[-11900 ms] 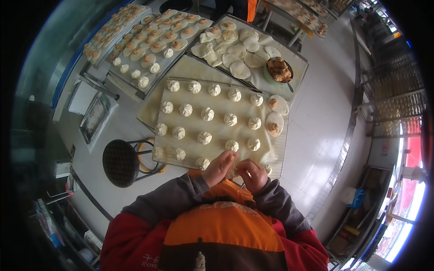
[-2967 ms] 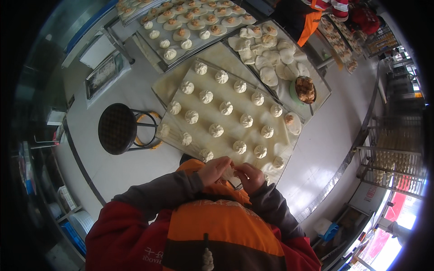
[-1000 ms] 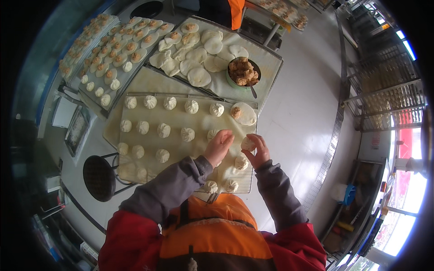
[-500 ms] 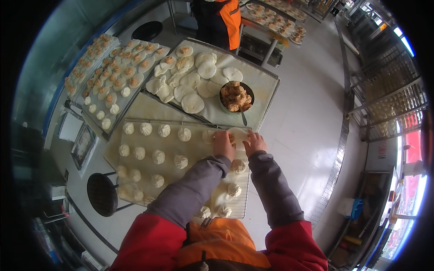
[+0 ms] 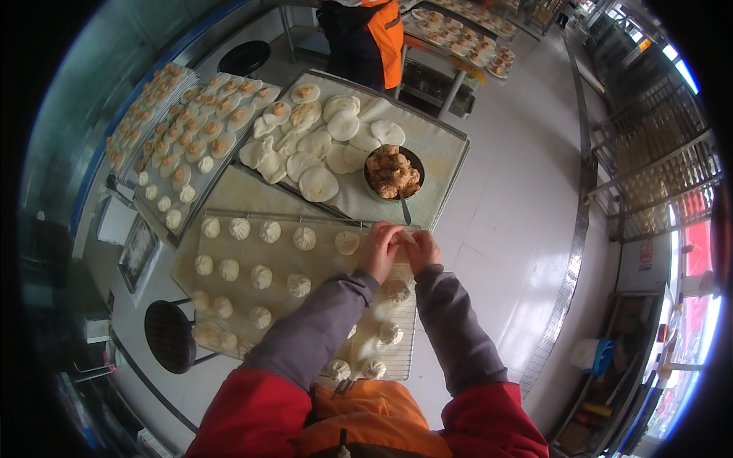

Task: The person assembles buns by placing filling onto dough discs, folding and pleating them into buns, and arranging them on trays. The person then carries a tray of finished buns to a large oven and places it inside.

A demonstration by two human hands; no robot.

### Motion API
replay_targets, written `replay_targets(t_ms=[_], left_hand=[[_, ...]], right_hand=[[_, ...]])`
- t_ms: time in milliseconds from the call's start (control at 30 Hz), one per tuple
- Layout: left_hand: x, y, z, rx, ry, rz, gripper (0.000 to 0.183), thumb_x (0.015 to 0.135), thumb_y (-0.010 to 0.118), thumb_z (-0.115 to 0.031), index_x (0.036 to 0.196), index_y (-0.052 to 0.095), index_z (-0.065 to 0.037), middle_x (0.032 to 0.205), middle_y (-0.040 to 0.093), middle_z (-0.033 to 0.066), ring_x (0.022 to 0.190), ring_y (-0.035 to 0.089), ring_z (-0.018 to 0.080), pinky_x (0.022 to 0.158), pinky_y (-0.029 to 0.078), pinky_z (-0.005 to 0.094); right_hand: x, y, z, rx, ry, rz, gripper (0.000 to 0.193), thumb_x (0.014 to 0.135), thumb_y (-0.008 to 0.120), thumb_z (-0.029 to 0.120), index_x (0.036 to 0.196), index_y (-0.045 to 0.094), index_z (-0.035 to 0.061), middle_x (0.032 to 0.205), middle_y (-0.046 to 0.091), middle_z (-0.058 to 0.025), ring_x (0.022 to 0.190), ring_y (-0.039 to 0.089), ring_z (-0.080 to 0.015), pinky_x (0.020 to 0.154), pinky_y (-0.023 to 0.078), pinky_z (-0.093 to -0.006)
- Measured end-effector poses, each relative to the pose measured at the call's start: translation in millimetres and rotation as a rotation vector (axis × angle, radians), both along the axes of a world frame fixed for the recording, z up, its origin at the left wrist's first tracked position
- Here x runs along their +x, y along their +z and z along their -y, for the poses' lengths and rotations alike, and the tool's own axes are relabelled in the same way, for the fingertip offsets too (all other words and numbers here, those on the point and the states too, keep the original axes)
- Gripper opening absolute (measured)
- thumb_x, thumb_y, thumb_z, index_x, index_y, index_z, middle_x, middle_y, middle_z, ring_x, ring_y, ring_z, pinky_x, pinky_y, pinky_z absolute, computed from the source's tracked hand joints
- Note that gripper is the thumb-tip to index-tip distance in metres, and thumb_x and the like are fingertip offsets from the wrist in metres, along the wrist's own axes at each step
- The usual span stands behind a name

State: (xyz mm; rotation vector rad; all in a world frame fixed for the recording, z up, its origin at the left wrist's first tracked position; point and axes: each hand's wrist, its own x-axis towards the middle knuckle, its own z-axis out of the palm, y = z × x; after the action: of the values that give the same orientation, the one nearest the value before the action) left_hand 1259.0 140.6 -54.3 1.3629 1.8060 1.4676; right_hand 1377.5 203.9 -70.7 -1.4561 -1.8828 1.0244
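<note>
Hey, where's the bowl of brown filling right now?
In the head view, just right of centre, the bowl sits right of the flat dough rounds, beyond the left hand and right hand.

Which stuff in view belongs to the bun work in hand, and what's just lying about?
In the work:
dough wrapper, between left hand and right hand
pleated buns on cloth-covered wire tray
flat dough rounds
brown filling
spoon

Apparently just around:
near black stool
far black stool
metal rack
</note>
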Motion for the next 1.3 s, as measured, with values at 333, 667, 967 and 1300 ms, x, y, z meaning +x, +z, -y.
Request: replay_targets(t_ms=[333,667,967,1300], left_hand=[[27,11,-16,0.054,0.002,-0.05,0.036,0.073,0.062,0.008,0.105,0.06,-0.008,0.108,0.054,0.0135,0.1,0.056,0.03,0.085,0.048,0.0357],[16,-15,1,0.049,0.197,0.164,0.036,0.073,0.05,0.013,0.104,0.059,-0.003,0.108,0.055,0.0147,0.103,0.053,0.0348,0.09,0.045,0.0386],[25,-37,26,-0.103,0.34,0.076,0.039,0.073,0.055,0.007,0.111,0.054,-0.001,0.11,0.055,0.0174,0.104,0.053,0.0341,0.088,0.045,0.0386],[12,-47,12,-0.463,0.348,0.366,0.032,0.074,0.071,-0.01,0.102,0.06,-0.002,0.09,0.064,0.0114,0.086,0.062,0.0286,0.076,0.05,0.0369]], right_hand=[[22,-46,-23,-0.574,-0.171,-0.473,0.033,0.089,0.063,0.012,0.119,0.051,0.0035,0.095,0.067,-0.0141,0.08,0.066,-0.0177,0.066,0.054,-0.0297],[12,-16,-44,-0.489,0.337,-0.143,0.039,0.088,0.064,0.022,0.121,0.061,0.0018,0.108,0.066,-0.0091,0.097,0.062,-0.0155,0.084,0.05,-0.0294],[-1,26,-35,-0.424,0.392,0.099,0.042,0.081,0.073,0.028,0.112,0.064,0.0023,0.097,0.069,-0.0101,0.089,0.065,-0.0175,0.081,0.051,-0.0311],[16,-4,-39,-0.416,0.384,-0.041,0.035,0.086,0.069,0.023,0.112,0.064,0.0008,0.095,0.069,-0.0071,0.086,0.064,-0.0147,0.079,0.052,-0.0298]])
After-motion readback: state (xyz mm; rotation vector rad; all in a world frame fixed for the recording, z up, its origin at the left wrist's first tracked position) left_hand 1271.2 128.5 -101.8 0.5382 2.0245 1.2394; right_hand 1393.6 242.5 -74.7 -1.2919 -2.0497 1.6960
